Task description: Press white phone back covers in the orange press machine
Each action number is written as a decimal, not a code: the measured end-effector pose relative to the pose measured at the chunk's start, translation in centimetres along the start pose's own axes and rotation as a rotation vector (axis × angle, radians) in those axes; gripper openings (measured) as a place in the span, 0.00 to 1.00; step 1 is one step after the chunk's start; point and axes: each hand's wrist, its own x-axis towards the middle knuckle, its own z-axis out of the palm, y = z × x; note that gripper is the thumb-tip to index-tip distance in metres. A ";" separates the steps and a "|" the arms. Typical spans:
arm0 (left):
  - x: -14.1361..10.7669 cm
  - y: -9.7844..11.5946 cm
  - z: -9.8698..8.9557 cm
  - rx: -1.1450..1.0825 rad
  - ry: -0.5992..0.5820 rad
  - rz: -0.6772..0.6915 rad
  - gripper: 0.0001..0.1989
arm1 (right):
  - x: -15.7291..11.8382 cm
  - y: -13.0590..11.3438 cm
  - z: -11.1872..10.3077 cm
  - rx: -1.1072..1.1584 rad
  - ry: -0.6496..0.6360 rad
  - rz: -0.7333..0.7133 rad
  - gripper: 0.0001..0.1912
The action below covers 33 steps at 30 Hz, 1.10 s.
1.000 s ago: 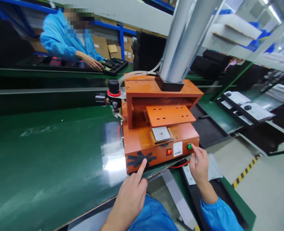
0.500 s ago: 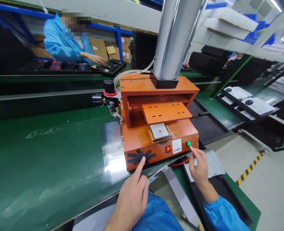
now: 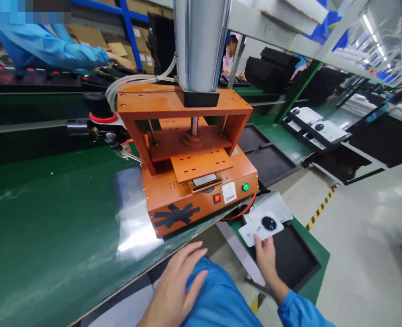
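My right hand (image 3: 268, 261) pinches the near edge of a white phone back cover (image 3: 250, 234) that has a round black camera area. The cover is over a black tray (image 3: 301, 261) to the right of the bench. My left hand (image 3: 177, 284) is open and holds nothing, its fingers loosely spread by the bench's front edge. In front of me stands an orange pneumatic press (image 3: 201, 204). Its pressing plate (image 3: 203, 164) is lowered close over a white piece (image 3: 205, 180) in the fixture, partly hiding it. The green button (image 3: 245, 186) is on the press's front.
A red switch (image 3: 216, 198) and black tape (image 3: 176, 215) are on the press's front. An air regulator (image 3: 100, 118) juts out on its left. Black trays (image 3: 272, 165) lie behind right, with more white covers (image 3: 328, 129) beyond. A co-worker's arm (image 3: 61, 47) reaches in across the bench.
My right hand has left the green button and now holds a phone back cover. The pressing plate has come down. My left hand has drawn back and spread its fingers. The view has swung right.
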 end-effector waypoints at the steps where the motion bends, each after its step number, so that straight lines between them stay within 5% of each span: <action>1: -0.6 -0.9 -0.9 0.007 0.060 -0.006 0.19 | 1.4 2.1 -0.8 -0.043 0.026 0.062 0.22; 6: -4.8 -5.1 -3.9 0.089 0.325 -0.108 0.10 | 6.3 9.1 -1.8 -0.223 -0.027 0.243 0.25; 11: -8.1 -6.3 -4.7 0.254 0.506 -0.242 0.09 | 9.0 9.8 0.0 -0.346 -0.155 0.249 0.27; 16: -7.3 -5.7 -5.4 0.342 0.509 -0.247 0.14 | 11.2 11.5 0.0 -0.434 -0.191 0.217 0.37; 19: -6.2 -6.0 -5.8 0.367 0.525 -0.275 0.16 | 11.5 14.2 0.6 -0.490 -0.331 0.174 0.41; 23: -5.1 -6.2 -5.9 0.454 0.389 -0.290 0.21 | 10.5 16.4 1.3 -0.534 -0.286 0.012 0.42; 27: -4.5 -5.9 -5.7 0.531 0.214 -0.279 0.22 | 10.2 16.3 1.5 -0.560 -0.248 -0.054 0.39; 33: -5.5 -6.0 -5.1 0.537 0.352 -0.380 0.13 | 9.8 14.0 1.5 -0.589 -0.234 -0.195 0.39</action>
